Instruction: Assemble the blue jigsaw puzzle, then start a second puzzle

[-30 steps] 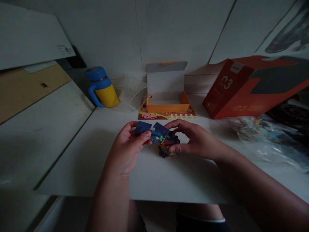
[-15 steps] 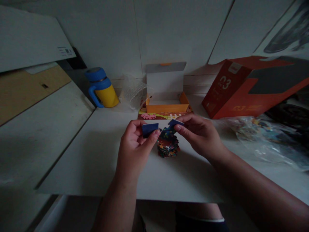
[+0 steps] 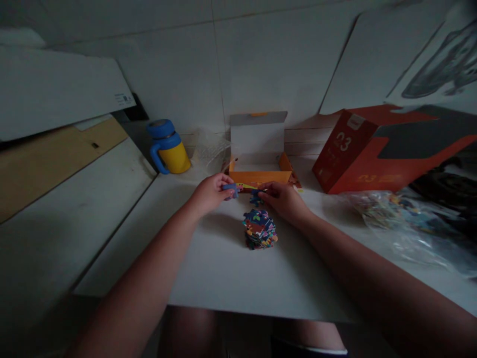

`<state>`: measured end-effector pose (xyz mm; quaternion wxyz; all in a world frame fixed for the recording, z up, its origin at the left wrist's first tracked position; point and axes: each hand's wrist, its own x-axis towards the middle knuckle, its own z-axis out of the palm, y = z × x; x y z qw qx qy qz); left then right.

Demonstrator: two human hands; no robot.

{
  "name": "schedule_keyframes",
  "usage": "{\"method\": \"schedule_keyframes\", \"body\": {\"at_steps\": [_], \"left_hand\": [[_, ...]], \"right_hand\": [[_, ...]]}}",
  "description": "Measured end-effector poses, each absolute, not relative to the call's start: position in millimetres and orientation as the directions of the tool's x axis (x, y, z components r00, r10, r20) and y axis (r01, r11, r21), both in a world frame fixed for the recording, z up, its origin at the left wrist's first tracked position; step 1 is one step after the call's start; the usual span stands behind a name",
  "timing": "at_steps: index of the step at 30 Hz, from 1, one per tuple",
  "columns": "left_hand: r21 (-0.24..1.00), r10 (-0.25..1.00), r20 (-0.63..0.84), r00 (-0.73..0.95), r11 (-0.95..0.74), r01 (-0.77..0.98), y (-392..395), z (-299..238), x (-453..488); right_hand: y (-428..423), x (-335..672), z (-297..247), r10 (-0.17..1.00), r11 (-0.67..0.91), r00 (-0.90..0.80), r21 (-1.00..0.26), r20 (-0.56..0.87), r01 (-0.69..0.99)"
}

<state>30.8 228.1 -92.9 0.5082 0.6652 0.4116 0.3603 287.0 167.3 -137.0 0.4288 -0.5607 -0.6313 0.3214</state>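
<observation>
My left hand (image 3: pixel 209 193) reaches forward over the white table (image 3: pixel 208 263) and pinches a small blue puzzle piece (image 3: pixel 230 188). Just to its right, my right hand (image 3: pixel 282 199) has its fingers closed on another blue puzzle piece (image 3: pixel 255 198), low over the table. Both pieces are close to the front of an open orange box (image 3: pixel 259 169). A stack of colourful puzzle pieces (image 3: pixel 260 228) sits on the table just behind my hands, nearer to me.
A yellow mug with a blue lid (image 3: pixel 168 147) stands at the back left beside a crumpled clear bag (image 3: pixel 210 145). A large red carton (image 3: pixel 383 147) lies at the back right. A clear bag of puzzle pieces (image 3: pixel 406 219) rests at the right.
Both hands have moved away from me, from above the stack towards the orange box, each still holding its blue piece. The view has shifted a little.
</observation>
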Motion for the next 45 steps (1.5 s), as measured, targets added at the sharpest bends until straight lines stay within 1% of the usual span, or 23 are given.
{"method": "schedule_keyframes", "body": {"at_steps": [2, 5, 7, 11, 17, 20, 28, 30, 33, 35, 38, 42, 45], "left_hand": [[0.967, 0.902, 0.053, 0.429, -0.154, 0.205, 234, -102, 27], [0.954, 0.881, 0.036, 0.471, -0.170, 0.245, 235, -114, 16], [0.939, 0.874, 0.024, 0.486, -0.187, 0.290, 236, -118, 8], [0.887, 0.869, 0.025, 0.494, -0.247, 0.390, 241, -121, -3], [0.764, 0.866, 0.160, 0.473, -0.412, 0.497, 240, -118, 1], [0.717, 0.848, 0.187, 0.496, -0.463, 0.521, 238, -118, 4], [0.658, 0.822, 0.221, 0.525, -0.523, 0.542, 236, -116, -1], [0.632, 0.783, 0.227, 0.579, -0.571, 0.524, 236, -114, -1], [0.579, 0.680, 0.226, 0.698, -0.670, 0.465, 236, -112, -1], [0.547, 0.650, 0.221, 0.727, -0.700, 0.459, 236, -112, 0], [0.515, 0.655, 0.217, 0.724, -0.707, 0.485, 237, -114, 1], [0.503, 0.668, 0.203, 0.716, -0.699, 0.509, 235, -114, 1], [0.496, 0.675, 0.193, 0.712, -0.693, 0.523, 232, -111, 1]], "right_hand": [[173, 280, -134, 0.986, 0.167, -0.074, -0.857, 0.150, 0.487], [184, 267, -129, 0.972, 0.210, -0.201, -0.821, 0.119, 0.531], [191, 259, -129, 0.967, 0.225, -0.230, -0.795, 0.111, 0.564], [200, 249, -131, 0.968, 0.235, -0.216, -0.743, 0.123, 0.627], [198, 244, -129, 0.973, 0.231, -0.159, -0.661, 0.168, 0.714], [197, 242, -128, 0.970, 0.236, -0.144, -0.624, 0.195, 0.745], [197, 242, -130, 0.968, 0.244, -0.156, -0.598, 0.196, 0.764], [198, 242, -131, 0.968, 0.246, -0.160, -0.593, 0.195, 0.767], [199, 242, -130, 0.965, 0.260, -0.178, -0.580, 0.195, 0.772], [199, 242, -130, 0.956, 0.288, -0.204, -0.556, 0.209, 0.780], [200, 241, -128, 0.950, 0.309, -0.228, -0.536, 0.213, 0.786], [198, 239, -126, 0.953, 0.300, -0.223, -0.559, 0.203, 0.773], [196, 244, -124, 0.968, 0.248, -0.164, -0.600, 0.192, 0.761]]}}
